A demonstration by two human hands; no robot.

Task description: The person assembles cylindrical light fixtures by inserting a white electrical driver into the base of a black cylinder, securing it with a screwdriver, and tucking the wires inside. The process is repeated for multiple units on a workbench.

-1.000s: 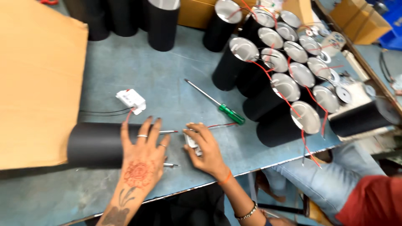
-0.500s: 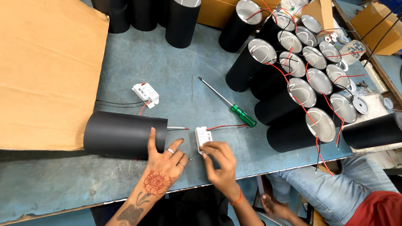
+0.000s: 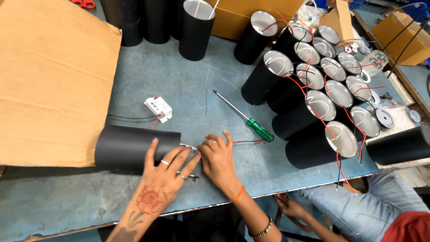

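Black cylindrical lamp housing (image 3: 130, 148), matte, lying on its side on the blue-grey worktable (image 3: 188, 89), near the front edge and just beside a large brown cardboard sheet (image 3: 53, 80)

Left hand (image 3: 163, 181): laid flat, fingers spread over the housing's open end; gripping nothing

Right hand (image 3: 219, 159): curled over the wires at the housing's mouth; whatever it covers is hidden, so its hold cannot be told

Small white driver box (image 3: 158, 107): on the table behind the housing, joined to it by a red wire, with black wires (image 3: 130, 118) trailing left

Thin red wire (image 3: 248, 141): runs from under the right hand toward the screwdriver

Green-handled screwdriver (image 3: 246, 118): lying loose, untouched, to the right of the hands

Upright and leaning black housings with red wires (image 3: 313, 89): a large batch at right, apparently wired already

Progress, as judged: this unit's wiring is in hand, driver box not yet tucked inside
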